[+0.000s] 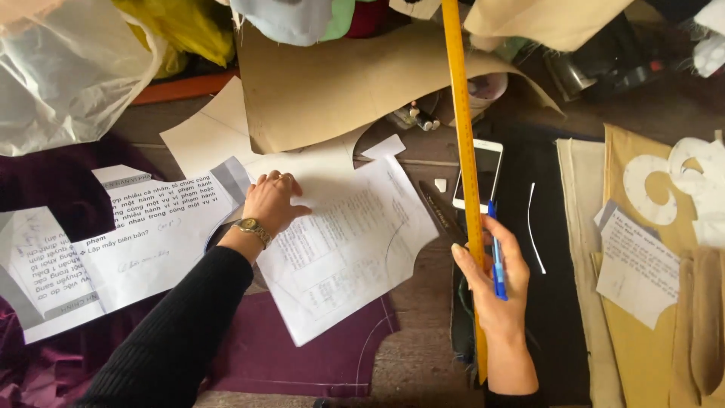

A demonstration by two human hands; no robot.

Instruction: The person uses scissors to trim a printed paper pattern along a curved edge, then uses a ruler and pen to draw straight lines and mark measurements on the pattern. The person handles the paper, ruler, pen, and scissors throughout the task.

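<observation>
Head view: the right hand [495,276] has its grip closed around a long yellow ruler [467,151] together with a blue pen [495,253], the pen pinned flat against the ruler's right edge. The ruler's long axis runs near to far, from below the wrist up past the far edge of the picture, leaning slightly left at the far end. It lies over a strip of black fabric [555,249], just left of a white phone [483,170].

The left hand [272,202], wearing a wristwatch [251,229], presses palm-down with fingers loosely curled on a white paper pattern [340,249], grasping nothing. That pattern lies on purple fabric [302,355] on the counter [423,302], to the left of the ruler and apart from it. The right hand is the nearer to the ruler.
</observation>
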